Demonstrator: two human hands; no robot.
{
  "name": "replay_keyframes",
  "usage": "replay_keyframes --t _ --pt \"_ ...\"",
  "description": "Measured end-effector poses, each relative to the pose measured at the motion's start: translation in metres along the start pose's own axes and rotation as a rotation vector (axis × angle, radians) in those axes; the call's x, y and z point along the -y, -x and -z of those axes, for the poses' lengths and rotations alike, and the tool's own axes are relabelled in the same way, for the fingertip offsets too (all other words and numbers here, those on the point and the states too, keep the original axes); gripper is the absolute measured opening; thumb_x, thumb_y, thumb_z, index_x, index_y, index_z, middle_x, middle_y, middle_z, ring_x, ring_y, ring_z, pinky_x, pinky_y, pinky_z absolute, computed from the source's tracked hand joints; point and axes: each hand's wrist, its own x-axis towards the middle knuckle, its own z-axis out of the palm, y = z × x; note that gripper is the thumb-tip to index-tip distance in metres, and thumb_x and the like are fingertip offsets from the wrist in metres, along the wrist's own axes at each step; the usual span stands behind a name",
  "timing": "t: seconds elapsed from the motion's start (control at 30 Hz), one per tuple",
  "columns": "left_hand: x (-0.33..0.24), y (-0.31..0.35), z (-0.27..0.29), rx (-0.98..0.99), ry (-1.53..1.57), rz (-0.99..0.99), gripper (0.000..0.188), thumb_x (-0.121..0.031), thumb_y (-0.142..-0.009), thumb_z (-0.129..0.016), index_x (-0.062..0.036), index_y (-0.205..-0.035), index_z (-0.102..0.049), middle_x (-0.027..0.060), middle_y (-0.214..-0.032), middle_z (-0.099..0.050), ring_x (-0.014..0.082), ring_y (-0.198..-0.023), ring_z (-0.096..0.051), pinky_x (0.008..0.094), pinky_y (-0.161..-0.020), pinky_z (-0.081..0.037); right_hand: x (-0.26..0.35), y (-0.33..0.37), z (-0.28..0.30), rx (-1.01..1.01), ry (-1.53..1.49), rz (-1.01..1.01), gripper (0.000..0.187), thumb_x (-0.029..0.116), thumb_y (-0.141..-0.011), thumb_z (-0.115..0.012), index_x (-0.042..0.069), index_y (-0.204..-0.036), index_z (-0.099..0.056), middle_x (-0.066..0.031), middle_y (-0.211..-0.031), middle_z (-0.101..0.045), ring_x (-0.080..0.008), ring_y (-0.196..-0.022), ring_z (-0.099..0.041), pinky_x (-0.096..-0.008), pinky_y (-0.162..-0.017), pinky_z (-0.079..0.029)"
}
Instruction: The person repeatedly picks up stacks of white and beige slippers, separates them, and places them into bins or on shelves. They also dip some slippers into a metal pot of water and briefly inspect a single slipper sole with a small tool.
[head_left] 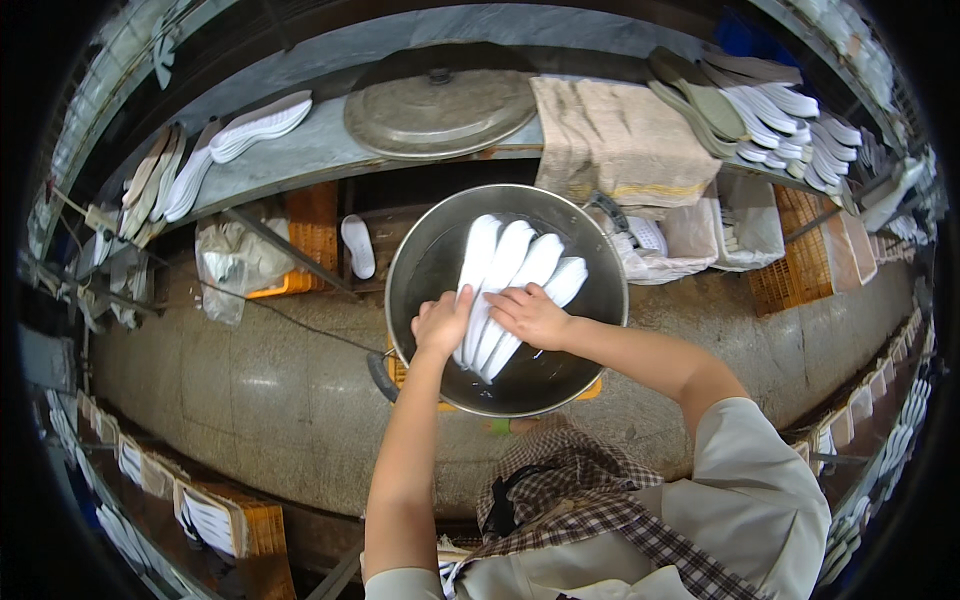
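Observation:
A fanned bundle of several white shoe soles (512, 252) sits inside a large round metal pot (598, 330), which seems to hold dark water. My left hand (440, 322) grips the bundle along its left side, thumb pointing up along the outermost sole. From the right, my right hand (528, 316) lies across the soles with its fingers curled over them. The far ends of the soles spread apart, while the near ends run together below my hands. My palms hide part of the bundle's middle.
Behind the pot, a shelf (325, 130) carries a metal lid (440, 112), a beige cloth (620, 135), white soles (262, 125) and olive soles (700, 100). Lined bins (748, 225) and orange crates (312, 235) stand below. A single sole (357, 247) lies left of the pot.

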Motion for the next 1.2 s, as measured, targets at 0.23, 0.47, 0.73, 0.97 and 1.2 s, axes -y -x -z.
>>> replay_keyframes --t 0.23,0.47,0.73,0.97,1.2 --pt "-0.009 0.03 0.059 -0.32 0.294 -0.233 0.064 -0.054 -0.095 -0.022 -0.0066 -0.112 -0.062 0.0179 -0.115 -0.06 0.0349 -0.114 -0.049 0.0417 -0.098 -0.034 -0.005 -0.028 0.08 0.084 -0.256 -0.183 0.061 -0.001 -0.065 -0.061 0.003 -0.124 -0.047 -0.0126 -0.138 -0.042 -0.0267 -0.116 -0.047 -0.0423 -0.087 -0.038" --pt "-0.003 0.058 0.091 -0.235 0.697 -0.271 0.065 -0.05 -0.096 -0.022 -0.0001 -0.113 -0.06 0.0206 -0.113 -0.061 0.0343 -0.11 -0.054 0.0383 -0.097 -0.036 -0.007 -0.058 0.144 -0.016 -0.097 0.046 0.052 0.001 -0.069 -0.057 0.004 -0.12 -0.05 -0.0107 -0.136 -0.045 -0.0285 -0.114 -0.046 -0.0393 -0.086 -0.037" --pt "0.009 0.099 0.107 -0.275 1.03 -0.352 0.073 -0.058 -0.095 -0.023 0.0035 -0.119 -0.054 0.0174 -0.118 -0.057 0.0249 -0.111 -0.052 0.0335 -0.097 -0.038 0.01 -0.086 0.158 0.017 -0.313 0.035 0.066 -0.004 -0.062 -0.059 0.003 -0.126 -0.045 -0.0151 -0.132 -0.047 -0.0326 -0.113 -0.048 -0.0426 -0.09 -0.04" --pt "0.047 0.194 0.233 -0.493 1.276 -0.614 0.082 -0.075 -0.084 -0.023 -0.004 -0.123 -0.035 0.0199 -0.122 -0.055 0.0248 -0.112 -0.052 0.0382 -0.095 -0.039 0.046 -0.2 0.227 -0.193 -0.817 0.125 0.065 0.007 -0.068 -0.075 0.006 -0.126 -0.047 -0.0151 -0.12 -0.051 -0.032 -0.113 -0.05 -0.0374 -0.096 -0.039" --pt "0.166 0.289 0.248 -0.861 1.085 -0.385 0.065 -0.053 -0.087 -0.053 0.0011 -0.123 -0.051 0.0084 -0.116 -0.059 0.0152 -0.106 -0.053 0.0301 -0.092 -0.04 0.153 -0.305 0.199 0.331 -1.816 0.025 0.05 0.008 -0.076 -0.071 -0.001 -0.119 -0.049 -0.0119 -0.107 -0.062 -0.0192 -0.095 -0.061 -0.0336 -0.084 -0.05"
